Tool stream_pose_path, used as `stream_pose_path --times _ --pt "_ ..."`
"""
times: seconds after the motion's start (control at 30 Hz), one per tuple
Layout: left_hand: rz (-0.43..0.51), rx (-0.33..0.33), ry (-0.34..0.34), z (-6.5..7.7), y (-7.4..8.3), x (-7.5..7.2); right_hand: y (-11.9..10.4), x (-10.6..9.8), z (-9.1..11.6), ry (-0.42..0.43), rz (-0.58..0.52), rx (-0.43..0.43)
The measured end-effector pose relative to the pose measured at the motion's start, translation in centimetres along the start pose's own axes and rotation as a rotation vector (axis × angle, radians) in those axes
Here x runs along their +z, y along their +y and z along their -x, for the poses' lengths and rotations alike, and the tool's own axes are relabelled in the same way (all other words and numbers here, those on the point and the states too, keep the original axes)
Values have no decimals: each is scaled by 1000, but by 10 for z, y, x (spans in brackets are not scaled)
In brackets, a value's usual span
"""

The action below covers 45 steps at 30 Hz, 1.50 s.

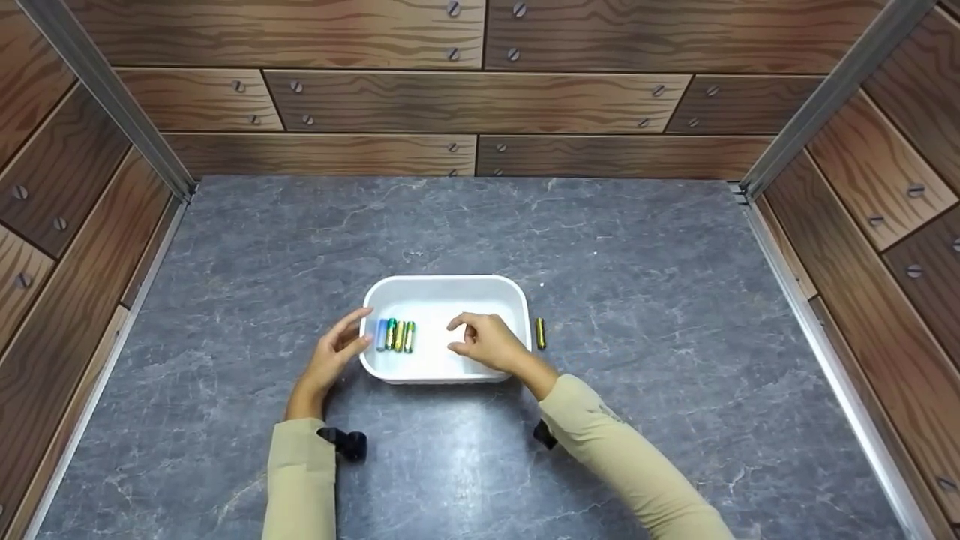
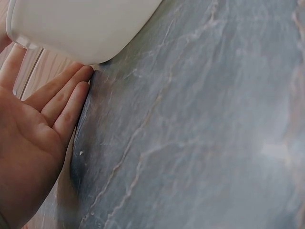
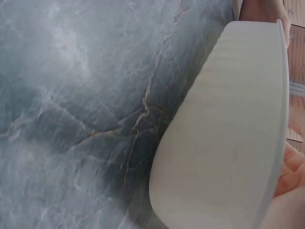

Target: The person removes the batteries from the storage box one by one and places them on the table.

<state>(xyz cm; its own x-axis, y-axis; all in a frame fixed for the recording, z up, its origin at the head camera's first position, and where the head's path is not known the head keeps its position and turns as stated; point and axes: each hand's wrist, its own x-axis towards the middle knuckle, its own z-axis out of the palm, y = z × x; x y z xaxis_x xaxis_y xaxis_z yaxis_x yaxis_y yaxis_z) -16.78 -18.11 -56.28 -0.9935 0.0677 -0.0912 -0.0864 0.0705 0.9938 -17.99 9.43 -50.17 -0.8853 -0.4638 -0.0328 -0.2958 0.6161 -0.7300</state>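
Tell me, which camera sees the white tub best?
The head camera: it looks down on the white tub, showing nearly its whole rim and the batteries inside. The left wrist view shows just part of its outer wall; the right wrist view shows more outer wall, but not the inside.

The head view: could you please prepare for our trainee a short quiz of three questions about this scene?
1. Relative to the white container, where is the lone battery: a) inside it, b) to its right, c) to its left?
2. True or false: the right hand is over the container.
3. Complete: the battery row lies nearer the container's ____ end.
Key: 1 b; 2 true; 3 left.
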Motion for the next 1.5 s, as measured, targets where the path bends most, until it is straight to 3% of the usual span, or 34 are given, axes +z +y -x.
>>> stream_pose_path --times 0.33,0.87,1.17,1.5 --pt "-12 7 -3 0 1 0 -2 13 -9 -19 23 -1" --pt "-16 -2 13 0 1 0 -9 33 -27 -57 48 84" --pt "-11 -10 5 1 0 -1 -10 44 -37 -13 46 126" --pt "-33 43 16 0 -3 0 -11 50 -46 13 79 217"
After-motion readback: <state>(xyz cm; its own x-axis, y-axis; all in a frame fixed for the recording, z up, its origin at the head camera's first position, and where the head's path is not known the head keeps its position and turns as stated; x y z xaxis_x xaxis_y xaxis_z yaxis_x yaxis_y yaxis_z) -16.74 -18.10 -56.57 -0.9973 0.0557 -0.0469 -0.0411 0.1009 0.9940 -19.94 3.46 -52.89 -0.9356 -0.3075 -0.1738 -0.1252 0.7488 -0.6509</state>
